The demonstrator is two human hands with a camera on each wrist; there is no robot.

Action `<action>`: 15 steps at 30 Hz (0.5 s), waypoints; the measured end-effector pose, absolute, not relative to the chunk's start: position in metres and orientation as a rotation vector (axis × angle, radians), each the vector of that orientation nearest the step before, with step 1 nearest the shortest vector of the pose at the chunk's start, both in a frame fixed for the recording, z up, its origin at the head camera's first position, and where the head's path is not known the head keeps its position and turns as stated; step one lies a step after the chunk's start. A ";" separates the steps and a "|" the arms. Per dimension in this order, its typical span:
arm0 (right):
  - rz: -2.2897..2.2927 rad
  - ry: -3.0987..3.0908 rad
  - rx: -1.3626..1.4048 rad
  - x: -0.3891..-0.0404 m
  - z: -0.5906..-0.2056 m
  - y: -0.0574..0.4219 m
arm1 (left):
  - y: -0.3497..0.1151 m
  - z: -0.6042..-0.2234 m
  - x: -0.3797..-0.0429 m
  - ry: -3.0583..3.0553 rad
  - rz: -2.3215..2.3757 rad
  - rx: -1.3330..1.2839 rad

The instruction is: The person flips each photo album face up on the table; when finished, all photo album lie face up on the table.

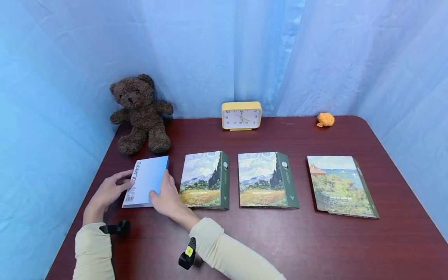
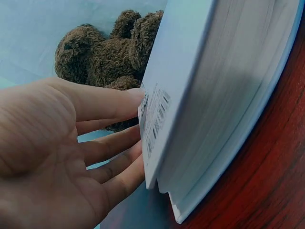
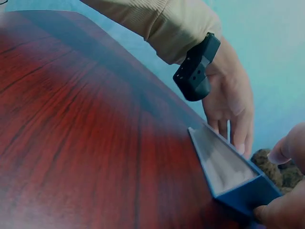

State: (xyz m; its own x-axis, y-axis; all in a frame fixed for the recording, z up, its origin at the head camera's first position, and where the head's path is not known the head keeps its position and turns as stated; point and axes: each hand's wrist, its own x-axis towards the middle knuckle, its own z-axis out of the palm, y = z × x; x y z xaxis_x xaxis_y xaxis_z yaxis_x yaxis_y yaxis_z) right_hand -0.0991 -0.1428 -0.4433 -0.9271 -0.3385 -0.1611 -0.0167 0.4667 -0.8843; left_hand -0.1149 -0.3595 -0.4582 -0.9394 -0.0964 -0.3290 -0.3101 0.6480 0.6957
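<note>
A pale blue photo album [image 1: 148, 182] with "OLAROID" lettering and a barcode lies at the table's left, its page block visible in the left wrist view. My left hand [image 1: 109, 191] touches its left edge with fingertips and thumb, the fingers fairly straight. Against the blue spine rest the fingers of my right hand [image 1: 170, 197]. The right thumb sits over the lower right corner and looks lifted off the cover in the right wrist view. To the right lie two landscape-covered photo albums, one [image 1: 201, 179] beside the other [image 1: 260, 179], then a seaside-covered photo album [image 1: 337, 186].
A brown teddy bear [image 1: 138, 112] sits behind the pale blue album. Along the back edge stand a yellow clock [image 1: 241, 116] and a small orange yarn ball [image 1: 326, 119]. Blue curtains [image 1: 196, 58] enclose the dark red table [image 1: 315, 245].
</note>
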 end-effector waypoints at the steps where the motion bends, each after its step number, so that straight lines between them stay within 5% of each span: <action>1: -1.435 2.409 -0.308 -0.099 -0.445 -0.142 | -0.362 -0.463 -0.116 2.614 1.170 -0.341; 8: -1.400 2.408 -0.325 -0.096 -0.446 -0.138 | -0.380 -0.488 -0.122 2.629 1.150 -0.322; 15: -1.458 2.380 -0.351 -0.096 -0.436 -0.136 | -0.352 -0.445 -0.108 2.514 1.281 -0.331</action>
